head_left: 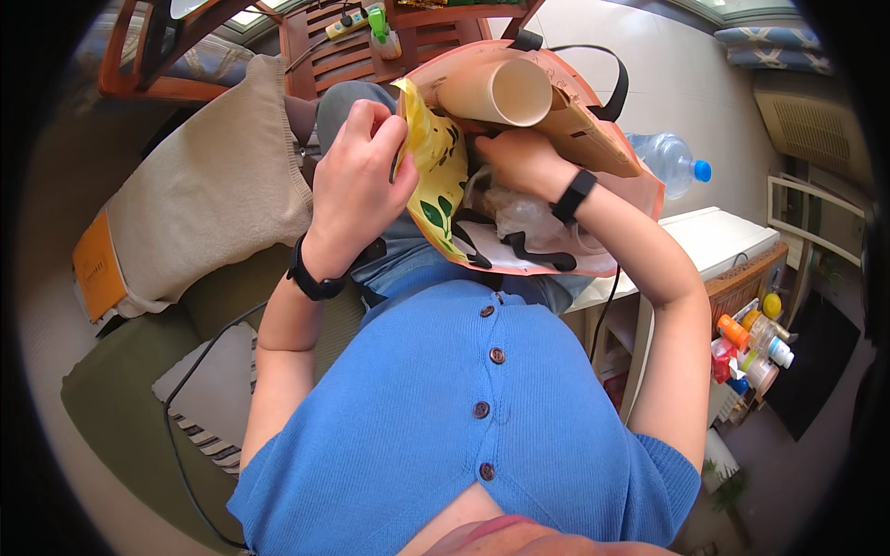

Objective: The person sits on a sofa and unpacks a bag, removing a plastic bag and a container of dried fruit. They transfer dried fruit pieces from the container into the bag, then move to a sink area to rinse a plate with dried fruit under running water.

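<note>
On my lap, a large open tote bag with an orange-pink rim and black handles leans away from me. My left hand is closed at its left side, pinching the edge of a yellow plastic bag printed with green leaves. Inside the tote, my right hand reaches below a wide cardboard tube; its fingertips are hidden. Beside that tube stands a flat brown cardboard piece. Under my right wrist lies a crumpled clear plastic bag. A black strap curls at the near side.
A slatted wooden chair holds a power strip and a green-topped spray bottle. A big clear water bottle with a blue cap lies beyond the tote. To my left is a beige-covered seat; small bottles crowd the right.
</note>
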Tool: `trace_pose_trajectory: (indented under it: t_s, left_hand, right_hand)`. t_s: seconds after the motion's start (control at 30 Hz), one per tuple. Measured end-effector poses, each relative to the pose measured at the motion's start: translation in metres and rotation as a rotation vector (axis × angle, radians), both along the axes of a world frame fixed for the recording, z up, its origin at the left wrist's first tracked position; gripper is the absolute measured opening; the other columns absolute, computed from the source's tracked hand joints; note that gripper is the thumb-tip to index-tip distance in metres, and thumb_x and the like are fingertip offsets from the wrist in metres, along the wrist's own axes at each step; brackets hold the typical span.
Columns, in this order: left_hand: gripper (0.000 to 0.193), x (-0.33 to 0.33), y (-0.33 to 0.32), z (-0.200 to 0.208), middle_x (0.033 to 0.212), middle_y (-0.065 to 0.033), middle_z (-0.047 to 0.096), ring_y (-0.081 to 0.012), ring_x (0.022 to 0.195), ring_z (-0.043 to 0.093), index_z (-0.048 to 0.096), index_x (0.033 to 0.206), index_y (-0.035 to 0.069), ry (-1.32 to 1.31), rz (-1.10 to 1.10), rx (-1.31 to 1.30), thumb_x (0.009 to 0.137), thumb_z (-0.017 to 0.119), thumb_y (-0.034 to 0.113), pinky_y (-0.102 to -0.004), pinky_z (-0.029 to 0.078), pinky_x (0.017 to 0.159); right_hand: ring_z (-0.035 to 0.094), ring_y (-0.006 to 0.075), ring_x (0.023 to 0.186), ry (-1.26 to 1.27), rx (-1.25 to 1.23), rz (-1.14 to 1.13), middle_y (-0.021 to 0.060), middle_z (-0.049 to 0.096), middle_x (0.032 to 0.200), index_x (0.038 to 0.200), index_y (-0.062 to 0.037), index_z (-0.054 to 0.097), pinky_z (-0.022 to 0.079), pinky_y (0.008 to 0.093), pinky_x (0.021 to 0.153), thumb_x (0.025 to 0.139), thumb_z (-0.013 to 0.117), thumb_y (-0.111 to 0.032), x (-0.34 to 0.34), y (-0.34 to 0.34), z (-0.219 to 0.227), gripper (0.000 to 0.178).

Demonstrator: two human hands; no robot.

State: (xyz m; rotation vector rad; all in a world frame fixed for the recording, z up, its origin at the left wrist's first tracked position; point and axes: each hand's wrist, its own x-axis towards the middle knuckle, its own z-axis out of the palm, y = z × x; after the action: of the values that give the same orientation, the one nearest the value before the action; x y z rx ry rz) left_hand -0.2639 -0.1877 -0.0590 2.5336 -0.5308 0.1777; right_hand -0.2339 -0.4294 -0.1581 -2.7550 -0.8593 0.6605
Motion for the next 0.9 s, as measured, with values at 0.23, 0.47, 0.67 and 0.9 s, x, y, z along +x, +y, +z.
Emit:
trace_pose_trajectory:
  t_s: [0.23, 0.47, 0.67, 0.9]
  left_hand:
    - [0.024, 0.001, -0.002, -0.001, 0.101, -0.0101, 0.053, -0.0288, 0.089, 0.061, 0.059, 0.099, 0.004, -0.01, 0.0, -0.005, 0.08, 0.072, 0.012, -0.0386, 0.053, 0.073]
    - [0.035, 0.003, -0.027, 0.032, 0.107, -0.0082, 0.057, -0.0286, 0.091, 0.061, 0.062, 0.106, 0.008, -0.241, -0.087, -0.265, 0.077, 0.079, 0.017, -0.0379, 0.053, 0.075]
    - [0.041, 0.007, -0.083, 0.037, 0.107, -0.0092, 0.064, -0.0272, 0.092, 0.065, 0.062, 0.114, 0.008, -0.115, -0.389, -0.36, 0.078, 0.078, 0.013, -0.0358, 0.054, 0.077]
    - [0.043, 0.026, -0.098, 0.019, 0.095, -0.0157, 0.068, -0.0353, 0.091, 0.066, 0.057, 0.119, 0.004, -0.042, -0.336, -0.33, 0.078, 0.071, 0.005, -0.0418, 0.053, 0.077]
  right_hand:
    - [0.045, 0.0103, 0.063, 0.191, 0.584, -0.375, 0.0012, 0.047, 0.069, 0.09, -0.0035, 0.051, 0.039, 0.0262, 0.058, 0.075, 0.06, -0.009, 0.004, -0.04, 0.117, 0.018]
    - [0.046, 0.0038, 0.069, 0.228, 0.668, -0.448, -0.0026, 0.053, 0.083, 0.096, -0.0033, 0.055, 0.039, 0.0195, 0.061, 0.074, 0.056, -0.003, -0.027, -0.069, 0.193, 0.022]
    - [0.059, 0.0148, 0.076, -0.055, 0.806, -0.389, 0.0039, 0.063, 0.085, 0.098, -0.0036, 0.066, 0.047, 0.0283, 0.066, 0.075, 0.057, -0.001, -0.037, -0.074, 0.16, 0.024]
    - [0.064, 0.0305, 0.099, -0.236, 0.877, -0.26, 0.0116, 0.066, 0.109, 0.117, -0.0081, 0.065, 0.052, 0.0359, 0.085, 0.078, 0.073, -0.005, -0.029, -0.05, 0.147, 0.039]
